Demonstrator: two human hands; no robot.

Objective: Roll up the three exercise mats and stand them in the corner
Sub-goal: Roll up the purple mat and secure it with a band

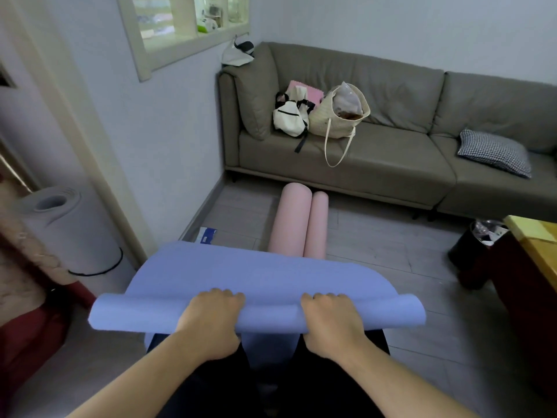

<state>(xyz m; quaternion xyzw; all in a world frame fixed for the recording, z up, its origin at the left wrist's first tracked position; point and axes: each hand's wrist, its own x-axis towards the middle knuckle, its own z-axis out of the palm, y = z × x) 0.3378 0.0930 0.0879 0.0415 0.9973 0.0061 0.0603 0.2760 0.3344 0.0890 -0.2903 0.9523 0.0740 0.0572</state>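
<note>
Blue mat (259,279) flat on the floor, near end curled into a small roll (271,312) lying sideways, left to right. Rest of the mat stretching away from the roll toward two pink rolls (297,221). Left hand (211,318) and right hand (330,321) both on top of the roll, one each side of its middle, equally near, fingers curled over and holding it. Arms out straight, wrists low. Next push probably forward, away from the knees. Grey rolled mat (69,227) standing far left of the roll.

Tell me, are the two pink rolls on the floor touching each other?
Touching: the head view shows the wider pink roll and the thinner pink roll lying side by side with no gap.
</note>
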